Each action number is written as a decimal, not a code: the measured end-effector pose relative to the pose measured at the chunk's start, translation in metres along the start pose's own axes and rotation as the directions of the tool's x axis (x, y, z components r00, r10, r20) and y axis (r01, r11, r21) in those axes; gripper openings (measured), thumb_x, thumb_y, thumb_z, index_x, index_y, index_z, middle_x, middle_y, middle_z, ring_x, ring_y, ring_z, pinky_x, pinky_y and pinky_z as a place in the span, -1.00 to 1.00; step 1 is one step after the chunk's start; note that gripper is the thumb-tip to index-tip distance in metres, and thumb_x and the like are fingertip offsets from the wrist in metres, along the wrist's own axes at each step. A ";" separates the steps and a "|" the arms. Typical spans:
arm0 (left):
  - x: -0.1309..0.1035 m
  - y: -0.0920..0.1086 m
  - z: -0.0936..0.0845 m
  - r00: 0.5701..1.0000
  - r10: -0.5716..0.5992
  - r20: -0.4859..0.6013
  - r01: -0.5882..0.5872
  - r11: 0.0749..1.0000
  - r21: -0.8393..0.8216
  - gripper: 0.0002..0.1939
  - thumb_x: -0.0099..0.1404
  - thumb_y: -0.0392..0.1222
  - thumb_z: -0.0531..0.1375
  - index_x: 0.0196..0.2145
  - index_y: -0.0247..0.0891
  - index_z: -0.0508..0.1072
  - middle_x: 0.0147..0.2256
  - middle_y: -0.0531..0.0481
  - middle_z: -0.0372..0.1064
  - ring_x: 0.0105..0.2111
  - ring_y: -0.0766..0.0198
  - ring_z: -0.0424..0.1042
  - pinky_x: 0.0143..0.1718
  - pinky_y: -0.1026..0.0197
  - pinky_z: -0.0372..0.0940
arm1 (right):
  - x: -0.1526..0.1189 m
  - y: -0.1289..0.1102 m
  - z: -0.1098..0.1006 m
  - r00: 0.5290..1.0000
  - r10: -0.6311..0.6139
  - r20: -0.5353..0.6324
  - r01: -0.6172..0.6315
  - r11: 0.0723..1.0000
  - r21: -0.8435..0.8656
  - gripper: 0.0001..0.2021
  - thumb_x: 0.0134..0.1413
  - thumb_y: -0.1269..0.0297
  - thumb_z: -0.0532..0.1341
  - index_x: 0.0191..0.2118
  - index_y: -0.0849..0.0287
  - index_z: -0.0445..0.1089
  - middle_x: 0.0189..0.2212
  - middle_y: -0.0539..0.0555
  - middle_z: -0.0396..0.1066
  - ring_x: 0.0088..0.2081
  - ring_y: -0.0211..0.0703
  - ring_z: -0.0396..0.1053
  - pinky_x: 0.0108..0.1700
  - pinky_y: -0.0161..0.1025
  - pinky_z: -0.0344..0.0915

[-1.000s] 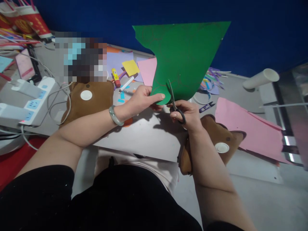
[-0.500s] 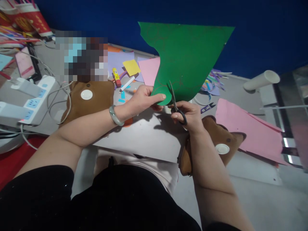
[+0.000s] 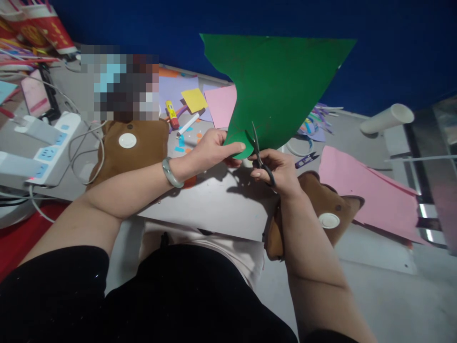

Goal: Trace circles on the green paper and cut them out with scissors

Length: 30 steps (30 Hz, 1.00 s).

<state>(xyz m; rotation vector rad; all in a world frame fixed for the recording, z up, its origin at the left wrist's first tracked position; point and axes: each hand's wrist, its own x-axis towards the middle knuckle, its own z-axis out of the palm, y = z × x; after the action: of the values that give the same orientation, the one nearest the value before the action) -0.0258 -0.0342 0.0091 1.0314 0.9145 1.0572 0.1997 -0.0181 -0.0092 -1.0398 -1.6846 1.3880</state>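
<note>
A large sheet of green paper (image 3: 274, 81) stands raised above the table, with faint curved lines drawn on it. My left hand (image 3: 217, 148) pinches its lower left corner, thumb on top, by a rounded, partly cut piece. In my right hand (image 3: 276, 166) is a pair of scissors (image 3: 257, 150) with dark handles. Their blades point up and are parted a little, lying at the paper's cut beside the rounded piece. My right fingers are curled through the handles. Some fingertips of both hands are hidden.
Brown cushions (image 3: 143, 152) lie beneath both forearms. A glue stick (image 3: 172, 114), a white marker (image 3: 188, 125), a yellow paper (image 3: 194, 100) and colored scraps are behind my left hand. Purple thread snips (image 3: 307, 160) and pink sheets (image 3: 367, 195) lie right; a power strip (image 3: 59, 147) is left.
The scissor blades have drawn closer together. The green paper has tilted slightly, its upper corners spreading outward, and the rounded piece has shifted a little. Both hands keep their hold.
</note>
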 end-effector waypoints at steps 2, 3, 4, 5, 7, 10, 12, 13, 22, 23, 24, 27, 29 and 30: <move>0.000 -0.002 0.001 1.000 0.003 0.020 -0.002 1.000 -0.015 -0.82 0.35 -0.28 0.38 -0.43 -0.33 0.57 -0.50 0.06 0.53 -0.55 0.39 0.52 -0.48 0.37 0.44 | 0.000 0.001 0.000 1.000 0.010 0.001 -0.010 1.000 0.006 -0.36 -0.47 -0.21 0.73 -0.33 0.14 0.59 -0.58 -0.05 0.43 -0.59 -0.28 0.34 -0.54 -0.29 0.25; -0.001 -0.002 0.001 0.999 0.004 0.033 -0.004 1.000 -0.016 -0.81 0.35 -0.29 0.37 -0.44 -0.34 0.57 -0.50 0.05 0.53 -0.55 0.40 0.51 -0.48 0.38 0.44 | 0.000 0.002 -0.001 1.000 0.017 0.001 -0.017 1.000 0.013 -0.35 -0.48 -0.20 0.73 -0.33 0.14 0.59 -0.57 -0.05 0.43 -0.59 -0.28 0.34 -0.54 -0.29 0.26; -0.001 -0.003 0.002 0.999 0.005 0.042 -0.004 1.000 -0.014 -0.80 0.35 -0.28 0.38 -0.45 -0.34 0.57 -0.51 0.05 0.53 -0.56 0.40 0.51 -0.48 0.38 0.43 | 0.000 0.003 -0.001 1.000 0.023 0.003 -0.024 0.999 0.022 -0.35 -0.49 -0.20 0.73 -0.33 0.14 0.59 -0.57 -0.06 0.43 -0.60 -0.27 0.35 -0.55 -0.29 0.27; -0.001 -0.004 0.002 0.999 0.002 0.046 -0.002 1.000 -0.007 -0.78 0.35 -0.28 0.38 -0.47 -0.33 0.56 -0.52 0.05 0.52 -0.56 0.40 0.50 -0.47 0.38 0.42 | 0.001 0.004 -0.001 1.000 0.028 0.004 -0.028 0.999 0.029 -0.35 -0.49 -0.20 0.73 -0.33 0.14 0.59 -0.57 -0.06 0.43 -0.60 -0.27 0.35 -0.55 -0.29 0.28; -0.002 -0.004 0.003 0.999 -0.008 0.041 0.008 1.000 0.009 -0.75 0.35 -0.26 0.39 -0.49 -0.33 0.55 -0.55 0.05 0.50 -0.55 0.39 0.51 -0.46 0.38 0.43 | 0.001 0.005 -0.002 0.999 0.030 0.010 -0.031 0.999 0.035 -0.34 -0.49 -0.21 0.73 -0.32 0.13 0.59 -0.57 -0.05 0.43 -0.60 -0.26 0.34 -0.56 -0.28 0.29; -0.002 -0.002 0.003 0.999 -0.022 0.036 0.021 1.000 0.013 -0.77 0.33 -0.26 0.41 -0.47 -0.32 0.56 -0.55 0.06 0.50 -0.55 0.39 0.51 -0.46 0.38 0.43 | 0.001 0.007 -0.003 1.000 0.019 0.010 -0.020 0.999 0.033 -0.34 -0.48 -0.23 0.72 -0.32 0.13 0.61 -0.56 -0.04 0.44 -0.59 -0.27 0.33 -0.55 -0.27 0.30; -0.002 -0.001 0.003 0.999 -0.025 0.043 0.025 1.000 0.004 -0.79 0.33 -0.26 0.40 -0.47 -0.32 0.56 -0.55 0.05 0.51 -0.55 0.39 0.51 -0.47 0.40 0.43 | 0.001 0.007 -0.004 1.000 0.011 0.007 -0.011 1.000 0.025 -0.35 -0.49 -0.22 0.73 -0.32 0.14 0.62 -0.56 -0.03 0.44 -0.58 -0.27 0.33 -0.54 -0.27 0.29; -0.002 -0.001 0.003 0.999 -0.027 0.046 0.027 1.000 0.001 -0.79 0.33 -0.27 0.39 -0.47 -0.32 0.56 -0.55 0.05 0.51 -0.56 0.39 0.51 -0.48 0.40 0.42 | 0.001 0.007 -0.005 1.000 0.009 0.007 -0.009 1.000 0.019 -0.35 -0.49 -0.21 0.73 -0.33 0.14 0.63 -0.56 -0.03 0.44 -0.57 -0.27 0.33 -0.54 -0.27 0.29; -0.002 -0.001 0.003 0.998 -0.040 0.046 0.039 0.999 0.031 -0.74 0.31 -0.26 0.39 -0.53 -0.32 0.51 -0.60 0.08 0.47 -0.60 0.39 0.50 -0.54 0.43 0.37 | 0.002 0.009 -0.011 1.000 0.002 0.017 0.000 0.997 -0.072 -0.32 -0.49 -0.27 0.71 -0.31 0.15 0.64 -0.53 -0.02 0.44 -0.50 -0.26 0.31 -0.44 -0.27 0.24; -0.002 0.000 0.003 0.998 -0.040 0.046 0.039 0.999 0.028 -0.74 0.31 -0.27 0.39 -0.53 -0.32 0.51 -0.60 0.08 0.47 -0.60 0.39 0.50 -0.55 0.44 0.36 | 0.002 0.008 -0.011 1.000 0.000 0.013 0.002 0.997 -0.079 -0.32 -0.50 -0.28 0.70 -0.32 0.15 0.64 -0.53 -0.02 0.44 -0.49 -0.25 0.31 -0.42 -0.27 0.24; -0.002 0.000 0.003 0.998 -0.042 0.050 0.041 0.999 0.023 -0.74 0.31 -0.28 0.38 -0.52 -0.32 0.51 -0.60 0.08 0.47 -0.60 0.39 0.50 -0.55 0.44 0.35 | 0.002 0.008 -0.011 1.000 -0.002 0.010 0.003 0.996 -0.086 -0.32 -0.49 -0.29 0.70 -0.33 0.14 0.64 -0.53 -0.02 0.44 -0.48 -0.25 0.31 -0.41 -0.26 0.23; -0.002 0.001 0.003 0.997 -0.055 0.055 0.054 0.998 0.011 -0.76 0.33 -0.32 0.34 -0.52 -0.32 0.53 -0.60 0.07 0.49 -0.60 0.39 0.50 -0.54 0.43 0.37 | 0.003 0.008 -0.011 1.000 -0.003 0.007 0.004 0.995 -0.100 -0.35 -0.45 -0.28 0.70 -0.33 0.13 0.63 -0.53 -0.01 0.42 -0.48 -0.24 0.29 -0.42 -0.25 0.21; -0.002 0.001 0.003 0.996 -0.063 0.055 0.063 0.998 0.009 -0.76 0.34 -0.33 0.32 -0.51 -0.32 0.54 -0.59 0.06 0.50 -0.60 0.39 0.51 -0.54 0.43 0.39 | 0.003 0.008 -0.011 1.000 -0.007 0.004 0.008 0.995 -0.102 -0.35 -0.45 -0.28 0.70 -0.34 0.13 0.63 -0.53 -0.01 0.42 -0.49 -0.24 0.28 -0.43 -0.25 0.20; -0.001 0.001 0.003 0.996 -0.066 0.054 0.066 0.998 0.008 -0.76 0.35 -0.33 0.32 -0.51 -0.32 0.54 -0.59 0.06 0.50 -0.60 0.39 0.51 -0.53 0.43 0.39 | 0.003 0.008 -0.012 1.000 -0.012 0.000 0.012 0.995 -0.103 -0.35 -0.47 -0.27 0.70 -0.34 0.13 0.64 -0.53 -0.01 0.42 -0.49 -0.24 0.28 -0.43 -0.25 0.20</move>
<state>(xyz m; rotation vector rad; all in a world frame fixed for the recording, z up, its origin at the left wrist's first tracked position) -0.0237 -0.0360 0.0107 1.0236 0.9022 0.9677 0.2098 -0.0094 -0.0149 -1.0849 -1.7748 1.3051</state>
